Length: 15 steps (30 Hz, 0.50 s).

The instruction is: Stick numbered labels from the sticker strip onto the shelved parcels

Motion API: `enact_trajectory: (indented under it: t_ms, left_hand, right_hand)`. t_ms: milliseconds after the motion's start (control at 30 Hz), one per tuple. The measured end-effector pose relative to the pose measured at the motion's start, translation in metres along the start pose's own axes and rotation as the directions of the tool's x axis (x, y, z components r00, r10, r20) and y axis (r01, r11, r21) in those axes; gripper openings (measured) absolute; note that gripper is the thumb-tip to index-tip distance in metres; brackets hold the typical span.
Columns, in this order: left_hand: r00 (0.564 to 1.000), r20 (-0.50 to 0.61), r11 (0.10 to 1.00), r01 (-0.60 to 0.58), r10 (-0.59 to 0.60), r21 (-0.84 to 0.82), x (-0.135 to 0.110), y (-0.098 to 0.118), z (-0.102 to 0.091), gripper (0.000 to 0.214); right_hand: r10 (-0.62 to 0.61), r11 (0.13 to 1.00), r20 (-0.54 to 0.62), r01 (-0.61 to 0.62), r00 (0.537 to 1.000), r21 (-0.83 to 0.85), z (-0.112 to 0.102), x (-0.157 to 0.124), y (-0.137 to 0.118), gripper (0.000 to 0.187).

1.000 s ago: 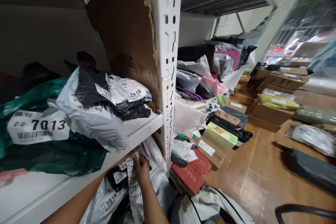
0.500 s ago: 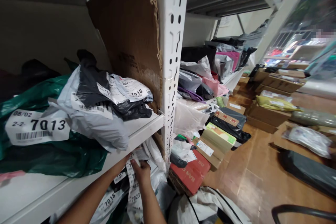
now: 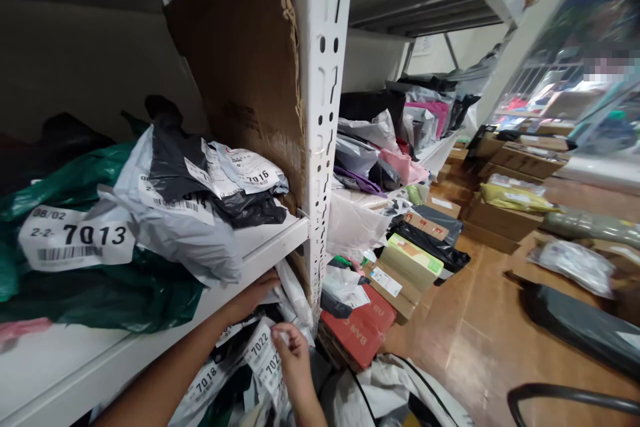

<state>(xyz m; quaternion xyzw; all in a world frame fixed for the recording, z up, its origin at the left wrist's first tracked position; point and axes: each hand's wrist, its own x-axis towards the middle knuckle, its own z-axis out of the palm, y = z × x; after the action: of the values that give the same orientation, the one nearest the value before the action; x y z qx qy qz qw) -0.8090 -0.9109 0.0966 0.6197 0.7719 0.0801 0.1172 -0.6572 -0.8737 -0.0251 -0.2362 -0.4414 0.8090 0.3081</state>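
Note:
My right hand (image 3: 294,350) pinches a strip of white number labels (image 3: 263,355) between thumb and fingers; 7022 shows at its top end. My left hand (image 3: 257,292) reaches below the edge of the shelf (image 3: 270,245), its fingers stretched out against white plastic parcels (image 3: 295,293); the shelf edge and the parcels partly hide the fingertips. Beneath my forearms lie more bagged parcels, one carrying a label 7018 (image 3: 206,380). On the shelf above rest a green bag labelled 7013 (image 3: 150,303), a grey bag (image 3: 210,250) and a black bag (image 3: 173,160).
A white perforated post (image 3: 323,113) and a cardboard sheet (image 3: 245,80) stand beside my hands. Right of the post are a red box (image 3: 357,330), a brown carton (image 3: 395,287) and a white sack (image 3: 395,393). Cartons and a dark long parcel (image 3: 575,320) lie on the wooden floor.
My hands have moved apart. The left went up and deeper under the shelf edge onto the white parcels; the right moved down and right with the label strip, whose top label is now 7022.

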Motion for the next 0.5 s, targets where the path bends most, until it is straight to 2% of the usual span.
enact_trajectory:
  t_ms: [100, 200, 233, 300, 367, 400, 433, 500]
  left_hand:
    - [0.994, 0.106, 0.999, 0.011, -0.006, -0.043, 0.006, 0.005, -0.005, 0.025]
    - [0.988, 0.157, 0.994, 0.034, -0.017, -0.107, 0.008, -0.001, -0.009, 0.018]
    - [0.986, 0.164, 0.991, 0.042, -0.02, -0.13, 0.009, -0.004, -0.01, 0.024]
    - [0.984, 0.173, 0.986, 0.072, -0.045, -0.153, 0.01, -0.008, -0.011, 0.027]
    - [0.981, 0.174, 0.983, 0.115, -0.089, -0.145, 0.012, -0.008, -0.01, 0.019]
    - [0.979, 0.169, 0.981, 0.135, -0.111, -0.136, 0.012, -0.007, -0.008, 0.016]
    - [0.979, 0.158, 0.98, 0.151, -0.13, -0.128, 0.013, -0.006, -0.007, 0.012]
    - [0.98, 0.125, 0.978, 0.172, -0.158, -0.118, 0.014, -0.002, -0.004, 0.01]
  right_hand:
    - [-0.019, 0.999, 0.054, 0.017, 0.998, 0.031, -0.002, 0.016, -0.015, 0.038]
    - [-0.015, 1.0, 0.069, 0.015, 0.997, 0.001, 0.002, 0.029, -0.014, 0.043]
    - [-0.034, 0.999, 0.033, 0.035, 0.999, -0.017, 0.005, 0.032, -0.01, 0.046]
    - [-0.067, 0.997, -0.118, 0.063, 0.991, -0.044, 0.013, 0.036, 0.001, 0.051]
    - [-0.06, 0.998, -0.275, 0.051, 0.959, -0.04, 0.022, 0.038, 0.013, 0.06]
    - [-0.04, 0.999, -0.318, 0.033, 0.947, -0.027, 0.026, 0.039, 0.017, 0.064]
    - [-0.02, 1.0, -0.329, 0.018, 0.944, -0.01, 0.03, 0.04, 0.02, 0.067]
    - [-0.001, 1.0, -0.243, 0.009, 0.97, 0.03, 0.032, 0.043, 0.022, 0.065]
